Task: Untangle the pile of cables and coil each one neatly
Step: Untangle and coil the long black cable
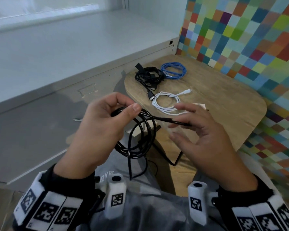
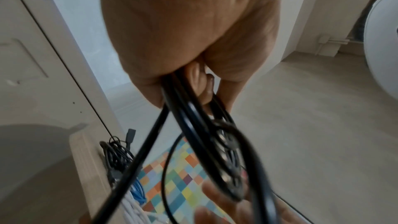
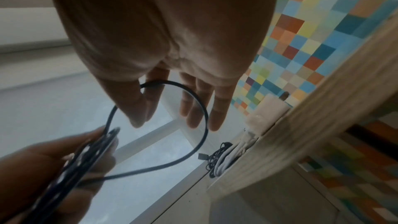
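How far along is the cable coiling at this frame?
Done: the blue cable and white cable lie coiled on the wooden table. In hand: the left hand grips a part-coiled black cable while the right hand guides its loose run. Left: the black bundle looks loosely gathered, with ends trailing out.

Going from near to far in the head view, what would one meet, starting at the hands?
The left hand gripping the black cable coil → white cable → black cable bundle and blue cable, about level.
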The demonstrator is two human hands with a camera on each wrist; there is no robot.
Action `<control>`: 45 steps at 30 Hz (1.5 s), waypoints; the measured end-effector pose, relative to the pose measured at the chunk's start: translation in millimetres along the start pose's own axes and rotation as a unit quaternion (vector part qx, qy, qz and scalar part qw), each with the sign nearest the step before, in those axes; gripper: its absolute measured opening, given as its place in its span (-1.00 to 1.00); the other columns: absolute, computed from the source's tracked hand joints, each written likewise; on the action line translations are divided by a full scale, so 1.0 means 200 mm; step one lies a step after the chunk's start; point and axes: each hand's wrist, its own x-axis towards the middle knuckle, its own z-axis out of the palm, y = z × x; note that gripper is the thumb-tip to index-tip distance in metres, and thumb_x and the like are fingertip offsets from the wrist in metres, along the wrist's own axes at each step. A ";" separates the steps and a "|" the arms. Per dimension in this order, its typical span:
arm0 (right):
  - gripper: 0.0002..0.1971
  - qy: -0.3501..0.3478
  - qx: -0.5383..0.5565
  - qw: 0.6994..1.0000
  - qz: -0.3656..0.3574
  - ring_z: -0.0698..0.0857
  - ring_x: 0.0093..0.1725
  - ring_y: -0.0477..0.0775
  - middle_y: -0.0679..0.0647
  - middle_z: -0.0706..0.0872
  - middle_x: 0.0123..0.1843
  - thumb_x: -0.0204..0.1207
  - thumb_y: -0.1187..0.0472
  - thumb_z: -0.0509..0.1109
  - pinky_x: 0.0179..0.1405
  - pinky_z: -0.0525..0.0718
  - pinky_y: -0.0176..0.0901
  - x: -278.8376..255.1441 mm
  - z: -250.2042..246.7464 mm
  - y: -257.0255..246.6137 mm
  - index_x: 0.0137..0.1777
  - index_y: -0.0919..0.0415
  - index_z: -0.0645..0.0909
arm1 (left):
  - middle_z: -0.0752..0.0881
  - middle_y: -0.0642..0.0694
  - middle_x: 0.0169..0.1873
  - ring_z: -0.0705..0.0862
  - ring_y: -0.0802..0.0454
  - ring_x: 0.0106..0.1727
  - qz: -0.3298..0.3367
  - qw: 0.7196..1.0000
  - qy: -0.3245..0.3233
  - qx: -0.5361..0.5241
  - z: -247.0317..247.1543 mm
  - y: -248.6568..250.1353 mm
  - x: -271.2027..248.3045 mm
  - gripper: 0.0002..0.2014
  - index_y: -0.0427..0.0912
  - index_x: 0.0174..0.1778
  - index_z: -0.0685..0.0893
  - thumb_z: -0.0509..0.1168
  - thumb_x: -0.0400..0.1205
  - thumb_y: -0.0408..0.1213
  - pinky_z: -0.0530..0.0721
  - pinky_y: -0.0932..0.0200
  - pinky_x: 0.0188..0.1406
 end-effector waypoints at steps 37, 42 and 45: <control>-0.85 0.041 0.244 0.947 0.206 0.63 -0.57 0.22 0.15 0.84 -0.19 0.78 0.24 0.29 -0.43 0.73 -0.02 0.04 -0.03 -0.03 -0.03 0.14 0.64 | 0.53 0.21 -0.59 0.36 0.33 -0.64 0.028 0.991 -0.100 0.085 -0.04 0.04 -0.02 -0.78 -0.22 -0.19 0.70 0.53 0.55 -0.15 0.33 0.49 -0.59; -0.84 0.233 0.335 0.886 0.219 0.38 -0.67 0.00 0.09 0.86 -0.14 0.84 0.16 0.17 -0.17 0.80 0.11 0.08 -0.25 0.03 0.01 0.09 0.50 | 0.86 0.19 -0.20 0.80 0.29 -0.23 -0.073 0.920 -0.154 0.354 -0.19 0.07 0.01 -0.64 0.17 0.08 0.83 0.53 0.41 0.18 0.66 0.35 -0.13; -0.90 0.243 0.281 0.908 0.194 0.32 -0.64 0.02 0.10 0.86 -0.16 0.81 0.24 0.19 -0.45 0.67 -0.10 0.08 -0.24 0.04 0.09 0.10 0.52 | 0.84 0.26 -0.22 0.79 0.27 -0.21 -0.097 0.890 -0.166 0.414 -0.15 0.06 0.01 -0.83 0.28 -0.06 0.85 0.59 0.45 0.09 0.68 0.35 -0.15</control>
